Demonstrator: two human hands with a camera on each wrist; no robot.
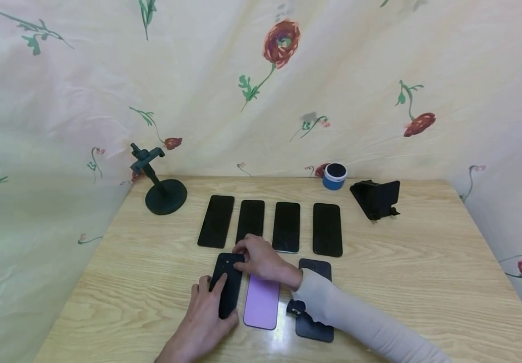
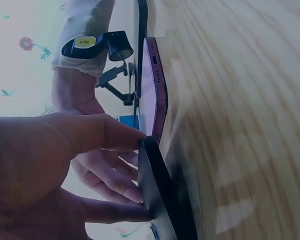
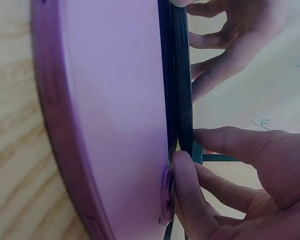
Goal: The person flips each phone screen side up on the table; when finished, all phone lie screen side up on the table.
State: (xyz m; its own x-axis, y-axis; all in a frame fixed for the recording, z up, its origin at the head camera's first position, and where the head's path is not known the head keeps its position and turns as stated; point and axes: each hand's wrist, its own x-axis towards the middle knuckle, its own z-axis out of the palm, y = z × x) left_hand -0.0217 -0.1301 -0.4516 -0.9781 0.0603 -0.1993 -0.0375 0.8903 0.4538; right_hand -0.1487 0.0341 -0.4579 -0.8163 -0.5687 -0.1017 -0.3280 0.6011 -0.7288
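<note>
A black phone, back side up, lies between both hands. My left hand grips it, thumb on its lower right corner, one fingertip on its back and others at its left edge. The right hand pinches its upper right corner. Close up, the left wrist view has my left thumb on an end of the black phone, which is tilted a little off the table. In the right wrist view, the right hand's thumb and a finger meet at its long edge. A purple phone lies just right of it.
Several dark phones stand in a row behind, among them one at the left and one at the right. Another phone lies partly under the right sleeve. Farther back are a round-based stand, a blue-and-white cylinder and a black folding stand.
</note>
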